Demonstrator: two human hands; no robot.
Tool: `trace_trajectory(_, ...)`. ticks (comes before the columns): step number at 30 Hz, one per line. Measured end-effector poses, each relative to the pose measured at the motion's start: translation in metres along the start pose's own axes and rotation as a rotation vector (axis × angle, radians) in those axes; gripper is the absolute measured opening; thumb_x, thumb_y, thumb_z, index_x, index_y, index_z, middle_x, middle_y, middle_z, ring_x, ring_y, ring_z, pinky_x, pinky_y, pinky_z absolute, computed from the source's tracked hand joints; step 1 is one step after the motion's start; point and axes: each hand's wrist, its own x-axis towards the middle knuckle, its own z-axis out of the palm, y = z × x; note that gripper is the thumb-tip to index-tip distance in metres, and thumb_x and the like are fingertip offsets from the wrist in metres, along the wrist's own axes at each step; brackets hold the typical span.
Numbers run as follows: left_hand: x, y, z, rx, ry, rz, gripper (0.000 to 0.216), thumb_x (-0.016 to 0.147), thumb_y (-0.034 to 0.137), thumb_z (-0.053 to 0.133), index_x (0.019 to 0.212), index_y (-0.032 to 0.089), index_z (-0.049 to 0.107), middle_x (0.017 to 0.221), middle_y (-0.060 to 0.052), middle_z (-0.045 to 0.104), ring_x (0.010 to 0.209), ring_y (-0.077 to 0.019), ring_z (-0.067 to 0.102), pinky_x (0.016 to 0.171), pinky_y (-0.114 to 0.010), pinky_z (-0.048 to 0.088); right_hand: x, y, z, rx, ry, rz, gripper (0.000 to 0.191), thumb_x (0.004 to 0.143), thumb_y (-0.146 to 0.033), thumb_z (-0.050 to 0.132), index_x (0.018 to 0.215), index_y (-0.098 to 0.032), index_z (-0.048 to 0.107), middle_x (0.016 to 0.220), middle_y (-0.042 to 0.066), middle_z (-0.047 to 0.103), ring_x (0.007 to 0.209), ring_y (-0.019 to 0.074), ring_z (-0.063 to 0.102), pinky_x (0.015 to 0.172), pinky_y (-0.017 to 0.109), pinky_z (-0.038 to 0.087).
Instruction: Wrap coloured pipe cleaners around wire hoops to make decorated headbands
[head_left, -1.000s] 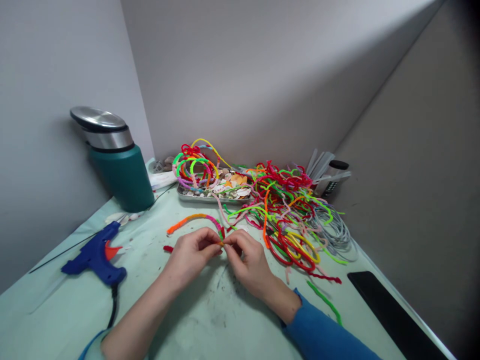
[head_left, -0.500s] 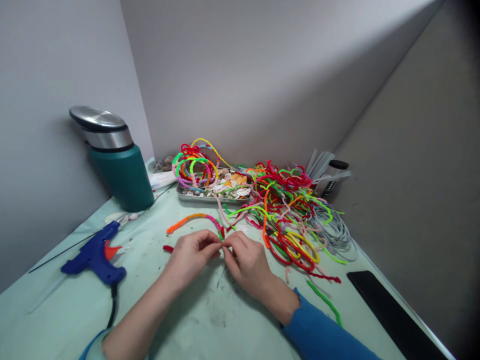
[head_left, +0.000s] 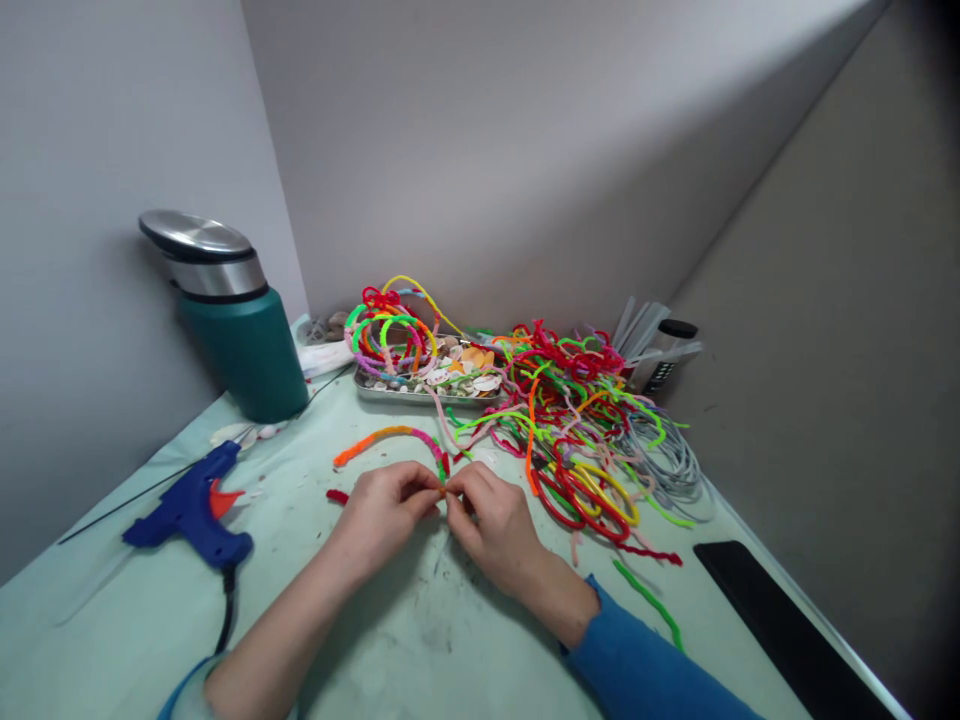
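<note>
My left hand [head_left: 390,503] and my right hand [head_left: 491,515] meet at the middle of the table, thumbs and fingertips pinched close together. Between them is one end of a multicoloured pipe cleaner [head_left: 397,431]. It arches away to the left, orange at its free tip, then yellowish, pink-purple and green near my fingers. A short red piece [head_left: 445,464] stands up at the pinched end. The very end is hidden by my fingertips. Another bit of red pipe cleaner [head_left: 337,496] shows beside my left wrist.
A blue glue gun [head_left: 187,510] lies at left, before a teal bottle [head_left: 247,350]. Behind my hands stands a metal tray [head_left: 420,399] of shells with coiled pipe cleaners. Tangled pipe cleaners [head_left: 570,370], grey wire [head_left: 667,465] and a black strip [head_left: 780,620] are at right.
Almost nothing differs. My fingertips have shifted very slightly at the pinched end, where a small orange spot shows; the pipe cleaner stays in place.
</note>
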Motion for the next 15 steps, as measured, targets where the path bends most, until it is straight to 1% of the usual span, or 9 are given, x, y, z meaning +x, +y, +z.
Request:
trace_trajectory(5, 0.0, -0.0014, -0.0008, 0.032, -0.009, 0.023, 0.013, 0.072, 0.027, 0.053, 0.069, 0.019, 0.062, 0.064, 0.0, 0.064, 0.061, -0.0148, 0.056, 0.056, -0.022, 0.041, 0.0027, 0.0004, -0.0003, 0.151, -0.019, 0.055, 0.009, 0.078, -0.01, 0.049, 0.078, -0.016, 0.055, 0.074, 0.003, 0.055, 0.067, 0.0138, 0.051, 0.059, 0.024, 0.038)
trace_trajectory(10, 0.001, -0.0019, 0.0001, 0.021, 0.011, 0.028, 0.012, 0.07, 0.028, 0.055, 0.071, 0.018, 0.061, 0.065, 0.0, 0.062, 0.061, -0.0144, 0.054, 0.056, -0.023, 0.04, 0.0051, 0.0006, -0.0008, 0.281, -0.034, 0.13, 0.009, 0.08, -0.011, 0.049, 0.076, -0.017, 0.055, 0.072, 0.001, 0.054, 0.066, 0.0126, 0.05, 0.059, 0.023, 0.039)
trace_trajectory(12, 0.001, -0.002, -0.0001, 0.017, 0.012, 0.025, 0.012, 0.069, 0.029, 0.057, 0.07, 0.018, 0.061, 0.063, 0.001, 0.06, 0.059, -0.014, 0.052, 0.054, -0.022, 0.038, 0.0048, 0.0, -0.0016, 0.294, -0.042, 0.124, 0.01, 0.081, -0.011, 0.048, 0.077, -0.017, 0.055, 0.072, 0.001, 0.054, 0.066, 0.0127, 0.05, 0.059, 0.023, 0.039)
trace_trajectory(15, 0.0007, -0.0023, -0.0015, -0.016, -0.012, 0.004, 0.013, 0.068, 0.03, 0.056, 0.068, 0.018, 0.061, 0.061, 0.001, 0.058, 0.057, -0.0136, 0.05, 0.052, -0.022, 0.036, 0.0031, -0.0001, -0.0023, 0.255, -0.057, 0.072, 0.01, 0.084, -0.012, 0.046, 0.082, -0.017, 0.054, 0.076, 0.002, 0.055, 0.07, 0.0138, 0.051, 0.063, 0.025, 0.04)
